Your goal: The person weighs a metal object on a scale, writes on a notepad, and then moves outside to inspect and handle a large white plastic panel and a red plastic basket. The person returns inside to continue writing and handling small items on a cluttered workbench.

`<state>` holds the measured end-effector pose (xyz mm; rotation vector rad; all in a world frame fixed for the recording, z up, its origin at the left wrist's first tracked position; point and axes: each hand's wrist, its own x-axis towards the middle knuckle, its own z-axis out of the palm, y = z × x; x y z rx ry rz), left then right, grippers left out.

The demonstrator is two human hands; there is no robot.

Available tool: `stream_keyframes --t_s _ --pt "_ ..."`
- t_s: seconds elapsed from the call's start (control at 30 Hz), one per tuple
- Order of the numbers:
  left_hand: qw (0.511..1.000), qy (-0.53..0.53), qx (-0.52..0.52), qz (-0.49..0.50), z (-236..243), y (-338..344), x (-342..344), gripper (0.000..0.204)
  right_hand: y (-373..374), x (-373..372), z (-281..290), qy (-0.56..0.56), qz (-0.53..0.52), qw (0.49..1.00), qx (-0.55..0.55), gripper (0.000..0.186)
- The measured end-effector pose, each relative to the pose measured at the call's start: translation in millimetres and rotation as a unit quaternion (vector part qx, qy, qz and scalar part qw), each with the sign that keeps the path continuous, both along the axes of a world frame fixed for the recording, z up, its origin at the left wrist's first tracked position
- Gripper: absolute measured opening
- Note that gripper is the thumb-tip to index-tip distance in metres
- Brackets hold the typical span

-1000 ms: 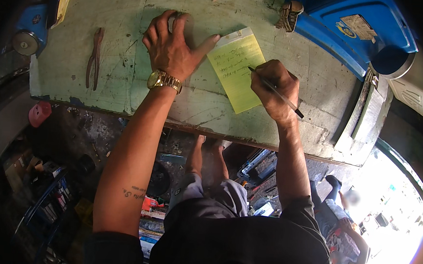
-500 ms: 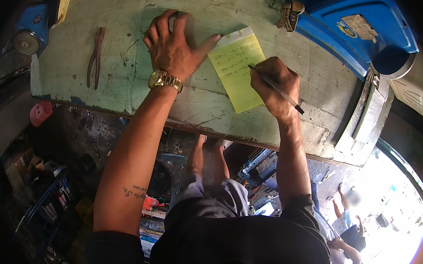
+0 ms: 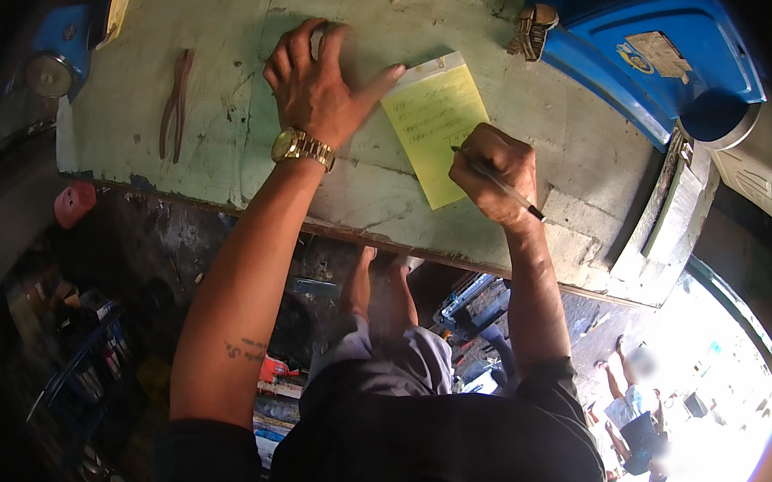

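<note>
My left hand [image 3: 316,91] rests on the worn pale-green worktable [image 3: 214,18] with fingers spread and bent, its thumb at the top left corner of a yellow notepad [image 3: 426,98]. A gold-coloured watch [image 3: 299,147] is on that wrist. Handwriting covers the upper lines of the pad. My right hand [image 3: 492,168] is closed round a black-capped pen [image 3: 525,201], whose tip is at the pad just below the writing. Rusty pliers [image 3: 175,104] lie to the left of my left hand.
Blue plastic containers [image 3: 646,27] stand at the back right, beside a small brown object [image 3: 531,29] and long metal strips [image 3: 661,222]. A blue device with a round disc [image 3: 57,53] is at the left. People [image 3: 635,433] are at lower right beyond the table, near floor clutter.
My right hand and pen have moved a little down and left on the pad. My left hand stays in place. The people at lower right have shifted.
</note>
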<state>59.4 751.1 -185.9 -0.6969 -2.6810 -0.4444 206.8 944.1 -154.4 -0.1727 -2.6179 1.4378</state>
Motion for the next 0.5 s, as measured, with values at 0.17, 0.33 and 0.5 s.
stream_keyframes --t_s 0.17,0.33,0.5 --pt "1.000 0.010 0.006 -0.003 -1.4 1.2 -0.7 0.075 -2.3 -0.6 2.1 -0.013 -0.033 0.999 -0.028 0.018" --pt "1.000 0.008 0.004 0.000 0.1 1.9 0.0 0.075 0.3 -1.0 2.9 -0.010 -0.012 0.999 -0.038 0.017" --pt "1.000 0.009 0.020 -0.006 -0.4 1.5 -0.6 0.074 1.1 2.6 -0.2 0.003 -0.046 0.998 -0.040 0.016"
